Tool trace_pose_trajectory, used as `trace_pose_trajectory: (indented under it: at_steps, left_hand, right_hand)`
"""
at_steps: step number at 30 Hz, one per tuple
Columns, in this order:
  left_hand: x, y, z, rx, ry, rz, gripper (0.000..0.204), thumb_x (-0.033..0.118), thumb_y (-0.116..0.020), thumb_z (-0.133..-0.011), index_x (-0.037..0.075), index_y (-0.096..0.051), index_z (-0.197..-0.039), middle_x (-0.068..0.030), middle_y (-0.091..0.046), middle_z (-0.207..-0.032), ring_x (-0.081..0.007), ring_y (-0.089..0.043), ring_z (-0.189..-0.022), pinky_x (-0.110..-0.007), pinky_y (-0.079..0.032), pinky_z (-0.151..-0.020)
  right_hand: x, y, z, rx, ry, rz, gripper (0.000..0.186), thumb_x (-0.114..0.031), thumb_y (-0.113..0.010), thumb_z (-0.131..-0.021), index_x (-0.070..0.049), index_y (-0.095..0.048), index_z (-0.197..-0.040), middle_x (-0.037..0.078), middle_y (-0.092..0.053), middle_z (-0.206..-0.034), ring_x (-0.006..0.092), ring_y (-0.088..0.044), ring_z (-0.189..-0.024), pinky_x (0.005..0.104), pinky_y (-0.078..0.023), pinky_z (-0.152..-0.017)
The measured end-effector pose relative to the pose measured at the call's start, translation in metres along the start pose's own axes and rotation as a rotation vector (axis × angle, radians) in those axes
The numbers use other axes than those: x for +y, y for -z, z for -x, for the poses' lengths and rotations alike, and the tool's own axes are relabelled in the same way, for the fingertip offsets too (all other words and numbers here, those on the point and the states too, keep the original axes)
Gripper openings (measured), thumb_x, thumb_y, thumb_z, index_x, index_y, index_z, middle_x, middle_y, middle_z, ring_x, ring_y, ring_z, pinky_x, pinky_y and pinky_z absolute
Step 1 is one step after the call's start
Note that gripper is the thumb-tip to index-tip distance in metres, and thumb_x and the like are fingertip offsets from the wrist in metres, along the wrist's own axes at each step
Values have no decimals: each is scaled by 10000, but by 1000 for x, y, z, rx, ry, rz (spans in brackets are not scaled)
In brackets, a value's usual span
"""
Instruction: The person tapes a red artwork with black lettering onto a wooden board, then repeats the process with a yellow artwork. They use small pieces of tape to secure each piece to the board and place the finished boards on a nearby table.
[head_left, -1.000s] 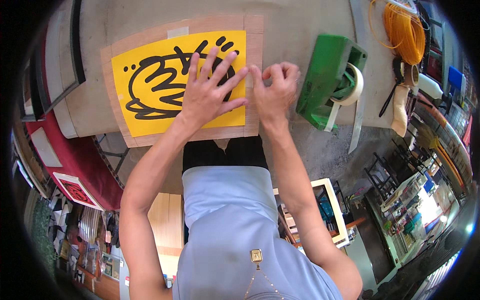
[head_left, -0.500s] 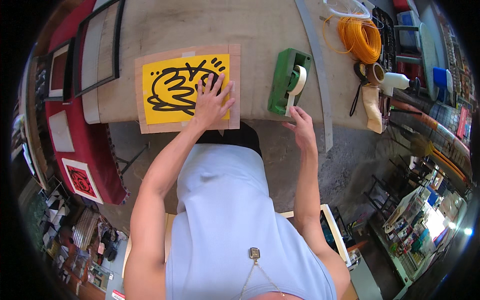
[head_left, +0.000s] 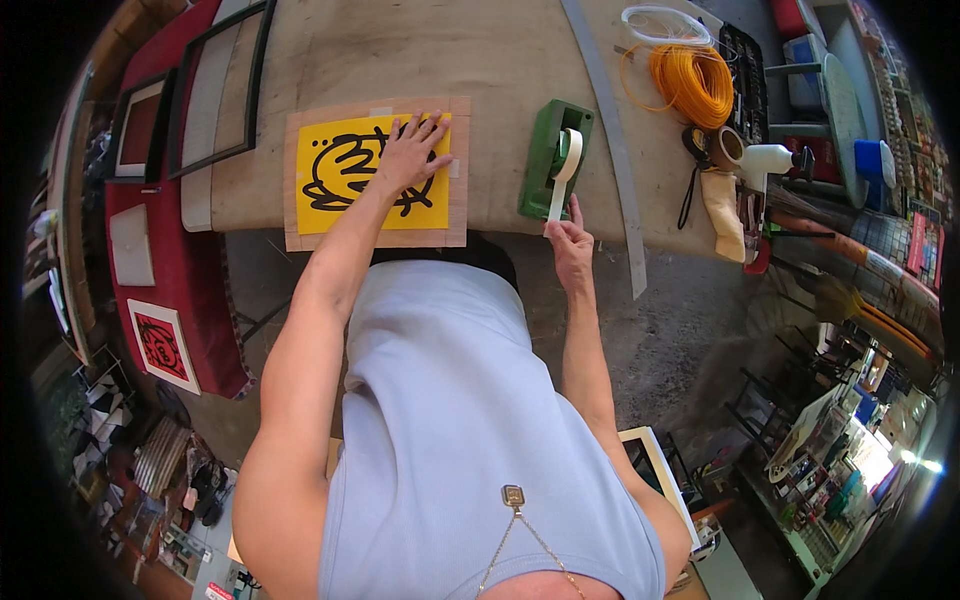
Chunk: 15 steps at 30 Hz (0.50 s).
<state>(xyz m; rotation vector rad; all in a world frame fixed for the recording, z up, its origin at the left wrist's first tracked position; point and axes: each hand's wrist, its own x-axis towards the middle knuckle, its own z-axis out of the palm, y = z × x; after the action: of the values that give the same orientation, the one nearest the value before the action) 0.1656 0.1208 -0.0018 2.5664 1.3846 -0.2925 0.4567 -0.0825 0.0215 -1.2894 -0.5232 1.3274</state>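
My left hand (head_left: 408, 158) lies with fingers spread on the upper right part of a yellow sheet (head_left: 325, 215) with thick black line drawing. That sheet rests on a light wooden board (head_left: 375, 241) at the table's near edge, and small pieces of tape show on the board's margin. To the right stands a green tape dispenser (head_left: 538, 160) holding a roll of cream tape (head_left: 570, 152). A strip of this tape hangs down from the dispenser. My right hand (head_left: 572, 245) pinches the strip's end between thumb and fingers, just below the dispenser.
A long grey metal ruler (head_left: 612, 130) lies right of the dispenser on the cloth-covered table (head_left: 420, 50). Beyond it are a coil of orange cord (head_left: 692, 85), a tape measure (head_left: 695, 143) and a white spray bottle (head_left: 768, 158). Dark empty frames (head_left: 220, 95) lie at left.
My left hand has slid up the yellow sheet toward its upper right corner. My right fingers have closed more firmly around the tape's end. The whole view has shifted slightly.
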Motion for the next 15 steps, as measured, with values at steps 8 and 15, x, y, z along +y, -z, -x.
trace_pose_trajectory:
  at_steps: [8, 15]
  left_hand:
    - [2, 9, -7, -10, -5, -96, 808, 727, -388, -922, 291, -239, -1586, 9, -208, -1655, -282, -152, -1529, -551, -123, -1224]
    - [3, 17, 9, 121, 107, -89, 956, 782, -531, -816, 228, -311, -1563, -115, -297, -1608, -332, -239, -1496, -533, -162, -1216]
  right_hand:
    - [-12, 19, -4, -35, 179, 660, 146, -127, -788, -822, 15, -756, -837, 203, -460, -1486, 322, -485, -1345, 366, -417, -1042]
    - [-25, -18, 46, 200, 320, 833, 157, -131, -787, -815, -13, -749, -911, 121, -620, -1088, 258, -634, -977, 353, -521, -825]
